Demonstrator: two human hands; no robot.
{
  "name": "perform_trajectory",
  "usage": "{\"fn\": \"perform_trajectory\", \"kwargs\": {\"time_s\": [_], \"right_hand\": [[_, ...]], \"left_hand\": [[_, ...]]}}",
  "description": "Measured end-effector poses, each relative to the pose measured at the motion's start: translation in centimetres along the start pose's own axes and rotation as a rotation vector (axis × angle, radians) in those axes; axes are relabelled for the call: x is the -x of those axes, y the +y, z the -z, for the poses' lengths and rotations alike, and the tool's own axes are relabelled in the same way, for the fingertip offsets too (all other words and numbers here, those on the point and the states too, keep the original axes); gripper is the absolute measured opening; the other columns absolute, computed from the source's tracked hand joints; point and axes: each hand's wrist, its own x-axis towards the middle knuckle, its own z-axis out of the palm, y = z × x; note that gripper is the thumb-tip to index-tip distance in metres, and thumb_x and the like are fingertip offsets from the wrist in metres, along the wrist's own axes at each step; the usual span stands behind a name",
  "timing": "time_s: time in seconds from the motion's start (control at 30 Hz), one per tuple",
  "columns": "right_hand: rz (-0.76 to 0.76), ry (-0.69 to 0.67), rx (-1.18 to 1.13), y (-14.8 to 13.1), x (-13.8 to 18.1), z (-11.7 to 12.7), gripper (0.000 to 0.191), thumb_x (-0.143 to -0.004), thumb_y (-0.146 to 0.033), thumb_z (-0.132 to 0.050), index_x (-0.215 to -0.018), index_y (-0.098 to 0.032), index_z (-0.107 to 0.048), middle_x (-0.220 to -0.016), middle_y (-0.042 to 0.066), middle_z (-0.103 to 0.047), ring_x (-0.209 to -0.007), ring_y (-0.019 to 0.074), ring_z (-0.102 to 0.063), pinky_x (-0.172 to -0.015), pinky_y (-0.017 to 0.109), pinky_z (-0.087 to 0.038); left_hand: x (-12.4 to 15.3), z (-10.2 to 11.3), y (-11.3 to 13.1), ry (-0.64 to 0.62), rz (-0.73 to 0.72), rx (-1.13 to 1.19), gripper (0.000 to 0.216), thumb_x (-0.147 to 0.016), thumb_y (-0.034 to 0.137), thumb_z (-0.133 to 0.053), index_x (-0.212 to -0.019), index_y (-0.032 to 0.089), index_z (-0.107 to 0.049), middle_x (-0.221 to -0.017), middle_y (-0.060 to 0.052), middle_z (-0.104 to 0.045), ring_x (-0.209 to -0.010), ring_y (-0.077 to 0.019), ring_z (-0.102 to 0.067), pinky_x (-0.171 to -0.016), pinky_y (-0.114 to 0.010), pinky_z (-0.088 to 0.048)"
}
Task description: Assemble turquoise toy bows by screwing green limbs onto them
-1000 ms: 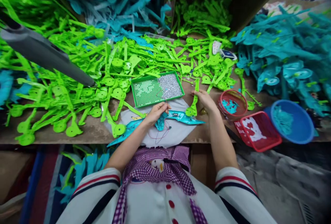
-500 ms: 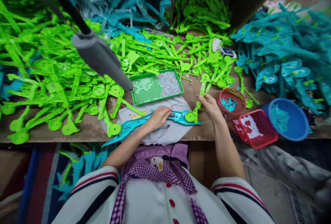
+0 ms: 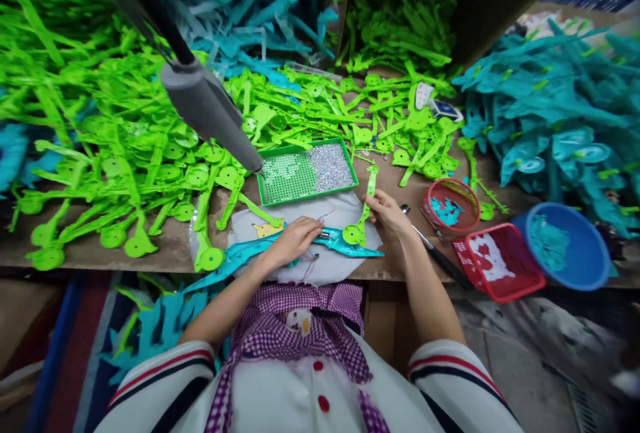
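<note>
- Nearest, at the bench [image 3: 387, 266] edge, a checked apron [image 3: 300, 303] faces a pale cloth [image 3: 345, 270] that lies flat as a work pad.
- On the cloth: one long blue shell [image 3: 250, 248], set crosswise, its left end reaching the bench edge. Thin wires [image 3: 316, 256] trail beside its middle.
- Left hand [image 3: 299, 241]: lies over the shell's middle, fingers close together, tips beside a small dark-and-metal insert. Whether they grip or only steady it cannot be told.
- Right hand [image 3: 387, 212]: thumb and fingers pinch the narrow stem of a green arm [image 3: 364, 217]. The arm's disc end lies over the shell's right part; its other end points away from the wearer.
- Handling, by judgement: both parts look like light, moulded plastic. The arm appears fairly stiff; hold it at mid-stem. The shell is glossy and may slide; press at its broad middle, clear of the wires, which look the most fragile.
- Farther out: a green tray [image 3: 285, 191] with small silvery pieces; a hanging grey tool [image 3: 210, 106], its tip at the tray's left side.
- Right of the right hand: a red basket [image 3: 453, 225] and a blue bowl [image 3: 595, 266].
- Farthest: heaped green parts [image 3: 415, 20] and blue parts [image 3: 555, 100].
</note>
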Motion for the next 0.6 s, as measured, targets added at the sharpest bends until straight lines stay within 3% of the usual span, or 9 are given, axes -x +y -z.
{"fn": "perform_trajectory", "kwargs": {"time_s": [0.2, 0.37, 0.43, 0.6], "right_hand": [[-0.014, -0.009, -0.046, -0.5, 0.0, -0.2, 0.056, -0.062, -0.063, -0.085, -0.089, -0.02, -0.062, -0.053, -0.01, -0.049, -0.039, 0.0043, -0.042, -0.033, 0.017, -0.03], [-0.059, -0.112, -0.036, -1.9, -0.5, -0.3, 0.057, -0.061, -0.061, -0.087, -0.09, -0.019, -0.061, -0.054, -0.011, -0.049, -0.033, 0.0016, -0.035, -0.028, 0.016, -0.021], [-0.078, -0.108, -0.038, -1.8, -0.1, 0.1, 0.059, -0.06, -0.063, -0.087, -0.09, -0.02, -0.06, -0.05, -0.011, -0.048, -0.032, 0.0032, -0.038, -0.028, 0.016, -0.025], [-0.061, 0.046, -0.046, -0.2, 1.1, -0.1, 0.055, -0.06, -0.063, -0.086, -0.084, -0.021, -0.057, -0.049, -0.01, -0.051, -0.035, 0.0058, -0.046, -0.032, 0.017, -0.038]], "left_hand": [[0.0, 0.2, 0.0, 0.002, -0.007, -0.002, 0.026, -0.105, 0.031, -0.045, -0.106, 0.019, -0.069, -0.109, -0.008, -0.075, -0.107, -0.0218, -0.067, -0.097, -0.042, -0.056], [0.1, 0.0, 0.1, 0.007, -0.008, -0.02, 0.026, -0.105, 0.03, -0.046, -0.108, 0.019, -0.069, -0.109, -0.009, -0.075, -0.106, -0.0217, -0.068, -0.096, -0.042, -0.056], [0.2, 0.0, 0.2, 0.004, -0.001, -0.023, 0.026, -0.105, 0.03, -0.045, -0.109, 0.02, -0.069, -0.11, -0.008, -0.075, -0.107, -0.0217, -0.067, -0.097, -0.043, -0.056], [0.1, 0.0, 0.3, -0.01, 0.027, -0.011, 0.029, -0.105, 0.033, -0.044, -0.107, 0.019, -0.069, -0.111, -0.008, -0.075, -0.109, -0.0219, -0.067, -0.099, -0.043, -0.054]]}}
